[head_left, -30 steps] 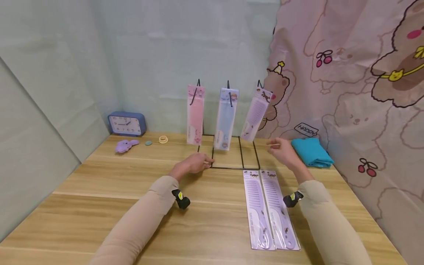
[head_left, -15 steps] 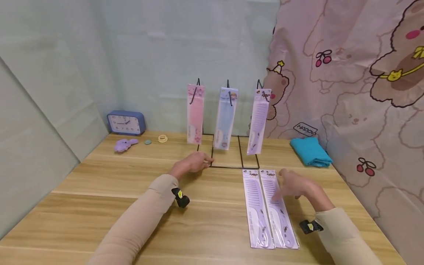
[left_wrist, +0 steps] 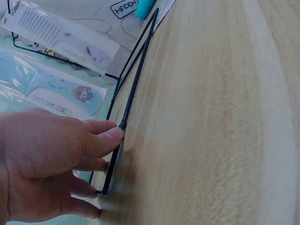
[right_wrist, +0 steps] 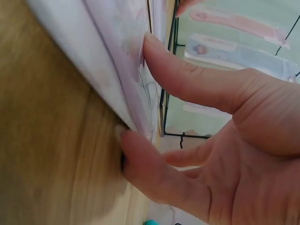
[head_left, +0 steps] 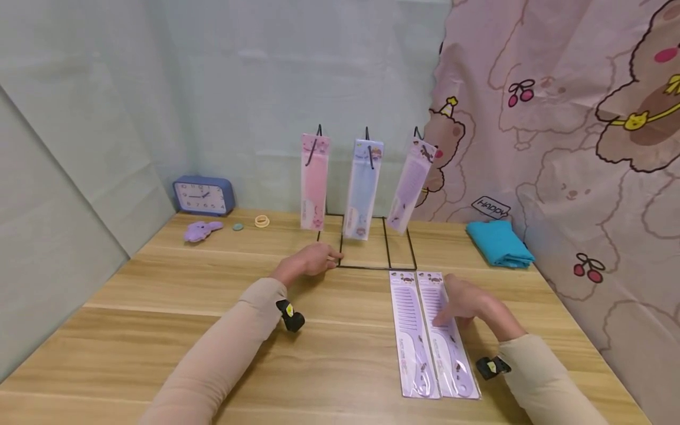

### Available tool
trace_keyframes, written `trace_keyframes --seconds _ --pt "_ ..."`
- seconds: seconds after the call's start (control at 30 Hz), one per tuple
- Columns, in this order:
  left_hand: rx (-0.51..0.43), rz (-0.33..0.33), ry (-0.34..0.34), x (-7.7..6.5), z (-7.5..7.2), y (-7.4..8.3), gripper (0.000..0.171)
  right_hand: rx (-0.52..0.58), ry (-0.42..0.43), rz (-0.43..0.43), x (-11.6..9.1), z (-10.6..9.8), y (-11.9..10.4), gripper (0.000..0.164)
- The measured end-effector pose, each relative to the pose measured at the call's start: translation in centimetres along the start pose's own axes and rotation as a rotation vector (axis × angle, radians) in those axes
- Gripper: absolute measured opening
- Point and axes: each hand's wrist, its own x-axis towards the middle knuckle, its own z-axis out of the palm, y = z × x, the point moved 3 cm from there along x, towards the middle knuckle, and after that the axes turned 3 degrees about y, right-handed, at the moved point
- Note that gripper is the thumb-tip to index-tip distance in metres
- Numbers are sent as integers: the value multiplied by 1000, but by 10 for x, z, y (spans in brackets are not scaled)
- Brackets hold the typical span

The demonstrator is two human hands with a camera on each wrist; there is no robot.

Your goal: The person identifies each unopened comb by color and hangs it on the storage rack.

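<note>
In the head view my left hand (head_left: 313,260) pinches the front left corner of a black wire display rack (head_left: 366,268); its thumb lies on the wire in the left wrist view. Two purple combs in clear packaging, a left one (head_left: 411,336) and a right one (head_left: 446,336), lie side by side before the rack. My right hand (head_left: 467,300) pinches the right packaged comb, thumb on its face and index fingertip at its outer edge. On the rack's hooks hang a pink packaged comb (head_left: 314,183), a blue one (head_left: 363,189) and a tilted purple one (head_left: 411,186).
A folded turquoise cloth (head_left: 499,243) lies at the right rear of the wooden table (head_left: 239,366). Toward the left rear are a blue clock (head_left: 203,196), a purple plush-like item (head_left: 202,231), a small green disc (head_left: 237,226) and cream-coloured rings (head_left: 262,221).
My right hand has come back from beside the hanging purple comb, down to the right packaged comb on the table. The hanging purple comb has swung upright and tilted again. My left hand stays put.
</note>
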Motion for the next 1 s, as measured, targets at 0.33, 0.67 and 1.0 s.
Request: trace_keyframes --seconds 0.33,0.67,1.0 --pt "-4 8 0 0 1 -1 40 161 -44 0 3 -18 19 99" --pt "6 -9 3 -2 -1 0 40 219 327 -126 -6 -70 14 53" --pt "15 6 4 -2 -2 3 39 554 638 -473 -35 -94 -12 52"
